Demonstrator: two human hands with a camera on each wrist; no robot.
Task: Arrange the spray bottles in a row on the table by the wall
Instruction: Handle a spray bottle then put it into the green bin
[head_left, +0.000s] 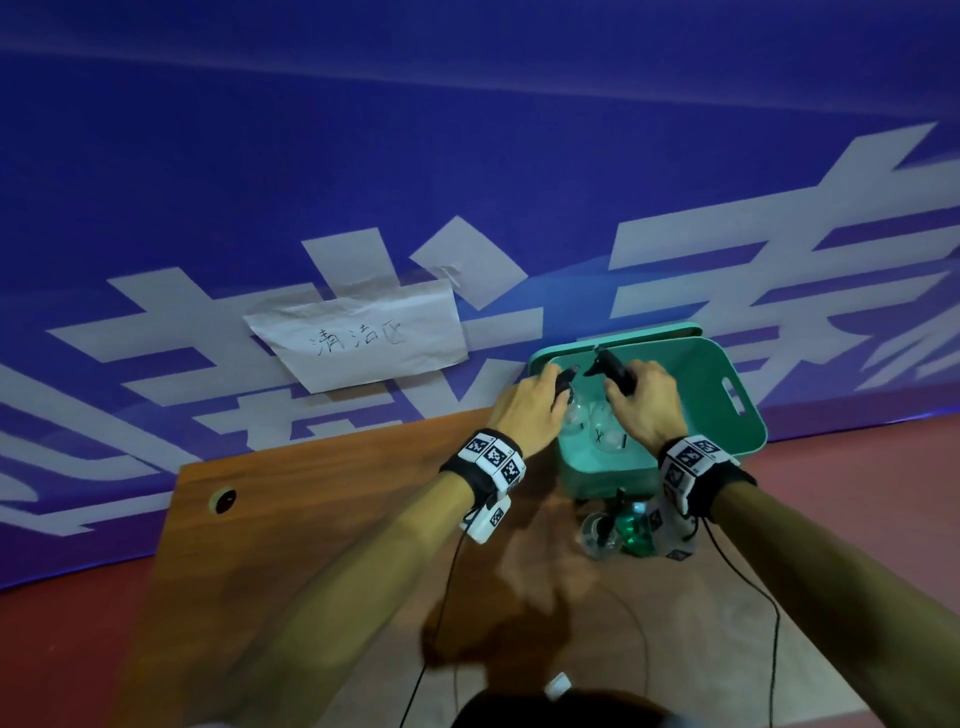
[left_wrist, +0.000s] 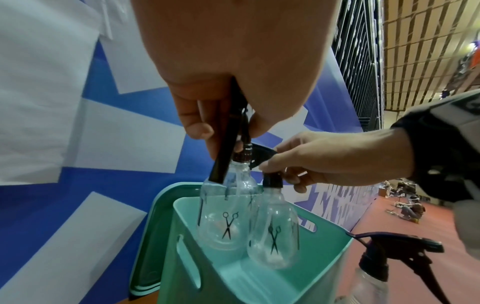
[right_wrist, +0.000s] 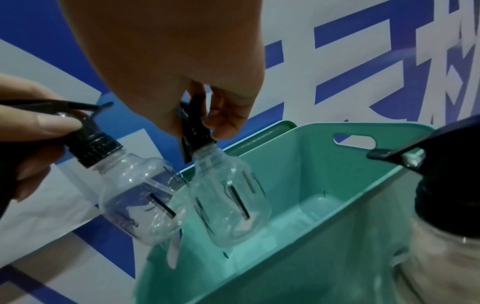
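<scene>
Both hands hang over an open teal bin at the table's far right, by the blue wall. My left hand grips the black trigger head of a clear spray bottle printed with scissors, its base at the bin's rim. My right hand pinches the black head of a matching clear bottle, which hangs just inside the bin beside the left hand's bottle. The two bottles hang close together. In the right wrist view the bin floor looks bare.
The wooden table runs left along the wall, with a cable hole. Other clear bottles stand before the bin under my right wrist; one has a black trigger. The bin's lid leans behind it. A paper sign hangs on the wall.
</scene>
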